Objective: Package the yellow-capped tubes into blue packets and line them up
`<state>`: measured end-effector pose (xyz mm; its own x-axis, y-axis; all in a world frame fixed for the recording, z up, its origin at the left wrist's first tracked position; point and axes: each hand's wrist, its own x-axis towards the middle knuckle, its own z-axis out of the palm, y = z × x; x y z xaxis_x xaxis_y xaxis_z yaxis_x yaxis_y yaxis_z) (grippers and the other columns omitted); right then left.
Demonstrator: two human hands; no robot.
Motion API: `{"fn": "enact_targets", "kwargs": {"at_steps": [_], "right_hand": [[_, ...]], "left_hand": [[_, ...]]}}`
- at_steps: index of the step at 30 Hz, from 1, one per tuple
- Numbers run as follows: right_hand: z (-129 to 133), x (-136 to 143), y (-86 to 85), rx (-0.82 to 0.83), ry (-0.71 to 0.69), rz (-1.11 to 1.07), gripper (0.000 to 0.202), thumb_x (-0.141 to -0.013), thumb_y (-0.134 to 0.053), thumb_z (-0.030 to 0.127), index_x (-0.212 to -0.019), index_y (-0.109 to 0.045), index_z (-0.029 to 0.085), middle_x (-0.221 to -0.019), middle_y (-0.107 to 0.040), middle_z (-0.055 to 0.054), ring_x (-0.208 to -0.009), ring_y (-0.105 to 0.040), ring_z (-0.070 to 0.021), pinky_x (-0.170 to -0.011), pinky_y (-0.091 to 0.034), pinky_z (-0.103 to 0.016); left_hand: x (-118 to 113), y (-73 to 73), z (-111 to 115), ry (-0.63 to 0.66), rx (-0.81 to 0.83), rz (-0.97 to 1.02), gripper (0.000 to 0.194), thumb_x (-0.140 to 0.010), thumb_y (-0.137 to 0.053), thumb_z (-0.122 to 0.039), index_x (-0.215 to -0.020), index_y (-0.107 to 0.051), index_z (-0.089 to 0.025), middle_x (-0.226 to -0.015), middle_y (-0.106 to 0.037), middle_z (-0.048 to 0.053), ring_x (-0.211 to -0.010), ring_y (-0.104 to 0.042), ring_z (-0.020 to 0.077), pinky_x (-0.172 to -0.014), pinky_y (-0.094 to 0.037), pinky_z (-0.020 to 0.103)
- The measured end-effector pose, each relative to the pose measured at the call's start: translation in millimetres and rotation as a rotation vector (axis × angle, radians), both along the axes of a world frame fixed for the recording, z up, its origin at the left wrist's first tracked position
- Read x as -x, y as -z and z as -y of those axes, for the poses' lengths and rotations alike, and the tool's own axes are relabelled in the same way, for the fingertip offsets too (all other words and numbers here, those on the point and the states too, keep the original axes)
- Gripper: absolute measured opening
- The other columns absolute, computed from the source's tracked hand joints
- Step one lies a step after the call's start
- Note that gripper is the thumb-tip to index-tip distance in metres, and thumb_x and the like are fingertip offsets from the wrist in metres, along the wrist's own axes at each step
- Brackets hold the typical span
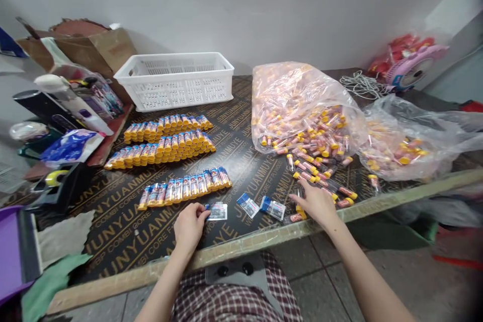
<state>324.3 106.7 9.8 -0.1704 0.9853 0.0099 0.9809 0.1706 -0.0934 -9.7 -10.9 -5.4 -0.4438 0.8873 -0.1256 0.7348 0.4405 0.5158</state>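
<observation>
My left hand [191,226] pinches the left edge of a small printed label [218,212] close to the table's front edge. Two stacks of labels, one [248,205] and another [272,208], lie between my hands. At the right, my right hand [315,202] reaches with spread fingers to loose clear tubes with yellow caps [307,177]; one tube is partly hidden by its fingers. These tubes spill from a large clear plastic bag [290,95]. A row of blue-labelled tubes [186,187] lies left of centre, with stacked rows [162,150] behind it.
A white basket [181,85] stands at the back. A second plastic bag [403,146] of tubes, a white cord [364,85] and a pink fan [417,68] are on the right. At left are a tape dispenser [56,186], a blue packet [71,146] and a purple tray [17,251].
</observation>
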Motion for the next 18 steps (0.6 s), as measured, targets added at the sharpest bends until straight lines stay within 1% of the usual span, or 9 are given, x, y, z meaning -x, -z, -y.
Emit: {"fn": "enact_targets", "kwargs": {"at_steps": [2,3,6,8,10,13,15,17,18], "right_hand": [[5.5,-2.3,5.6,0.064,-0.012,-0.016,0.037,-0.082,-0.051,0.032,-0.116,-0.053,0.018,-0.069,-0.064,-0.005,-0.068,-0.062,-0.0254,-0.059,-0.039,-0.03],[6.9,-2.2,8.0,0.055,-0.019,-0.046,0.037,-0.082,-0.049,0.027,-0.117,-0.052,0.017,-0.072,-0.064,-0.006,-0.07,-0.062,-0.0246,-0.061,-0.04,-0.03],[9.1,4.8,8.7,-0.082,-0.051,-0.283,0.039,-0.083,-0.044,0.025,-0.121,-0.049,0.014,-0.09,-0.063,-0.01,-0.082,-0.06,-0.0241,-0.072,-0.044,-0.034],[13.4,16.1,2.4,-0.146,-0.097,-0.489,0.041,-0.086,-0.042,0.03,-0.125,-0.047,0.016,-0.098,-0.059,-0.011,-0.088,-0.058,-0.0233,-0.08,-0.045,-0.036],[22.8,32.8,-6.8,-0.117,-0.156,-0.629,0.042,-0.09,-0.039,0.034,-0.129,-0.046,0.021,-0.096,-0.056,-0.008,-0.088,-0.058,-0.0214,-0.082,-0.046,-0.036],[43.5,63.3,-16.5,-0.029,-0.241,-0.787,0.042,-0.091,-0.041,0.034,-0.132,-0.043,0.024,-0.092,-0.055,-0.005,-0.084,-0.058,-0.0186,-0.082,-0.046,-0.034],[57.6,83.2,-16.8,-0.002,-0.245,-0.894,0.038,-0.089,-0.049,0.034,-0.125,-0.047,0.023,-0.09,-0.056,-0.004,-0.078,-0.057,-0.0172,-0.076,-0.048,-0.032],[69.8,100.0,-13.9,-0.025,-0.225,-0.99,0.025,-0.086,-0.057,0.033,-0.108,-0.055,0.022,-0.088,-0.057,-0.003,-0.077,-0.057,-0.0169,-0.071,-0.047,-0.03],[75.0,107.0,-12.2,-0.058,-0.225,-1.031,0.017,-0.085,-0.059,0.031,-0.098,-0.058,0.022,-0.089,-0.058,-0.004,-0.08,-0.057,-0.0174,-0.072,-0.047,-0.03]], "left_hand": [[-3.2,0.8,-0.5,0.032,-0.091,0.077,0.011,-0.074,-0.06,-0.029,-0.067,-0.06,-0.02,-0.069,-0.061,0.001,-0.067,-0.056,0.017,-0.062,-0.036,0.025],[-5.4,1.5,-0.4,0.043,-0.144,0.139,0.01,-0.072,-0.06,-0.027,-0.067,-0.059,-0.019,-0.068,-0.061,0.001,-0.065,-0.056,0.0161,-0.062,-0.037,0.025],[-12.0,6.3,-0.3,0.004,-0.277,0.389,0.008,-0.066,-0.062,-0.021,-0.071,-0.056,-0.019,-0.065,-0.058,-0.002,-0.059,-0.054,0.0135,-0.06,-0.04,0.023],[-14.2,11.2,-0.9,-0.071,-0.326,0.541,0.019,-0.062,-0.064,-0.018,-0.079,-0.057,-0.018,-0.062,-0.057,-0.004,-0.056,-0.053,0.0126,-0.057,-0.041,0.022],[-14.7,15.0,-1.5,-0.121,-0.347,0.642,0.025,-0.059,-0.068,-0.018,-0.082,-0.059,-0.017,-0.061,-0.058,-0.004,-0.056,-0.052,0.012,-0.057,-0.042,0.022],[-15.4,13.5,-1.7,-0.159,-0.339,0.762,0.015,-0.058,-0.071,-0.019,-0.069,-0.063,-0.014,-0.06,-0.061,-0.001,-0.055,-0.053,0.0106,-0.056,-0.041,0.021],[-17.3,7.0,-1.2,-0.214,-0.349,0.911,0.015,-0.058,-0.073,-0.021,-0.065,-0.063,-0.013,-0.062,-0.064,0.001,-0.056,-0.055,0.0103,-0.056,-0.043,0.02],[-19.8,-2.0,-0.6,-0.287,-0.351,1.109,0.023,-0.055,-0.077,-0.024,-0.071,-0.065,-0.012,-0.066,-0.067,0.003,-0.058,-0.058,0.0114,-0.057,-0.047,0.022],[-20.9,-6.7,-0.4,-0.318,-0.342,1.2,0.029,-0.053,-0.079,-0.025,-0.075,-0.065,-0.012,-0.069,-0.068,0.004,-0.058,-0.059,0.0119,-0.057,-0.048,0.022]]}}
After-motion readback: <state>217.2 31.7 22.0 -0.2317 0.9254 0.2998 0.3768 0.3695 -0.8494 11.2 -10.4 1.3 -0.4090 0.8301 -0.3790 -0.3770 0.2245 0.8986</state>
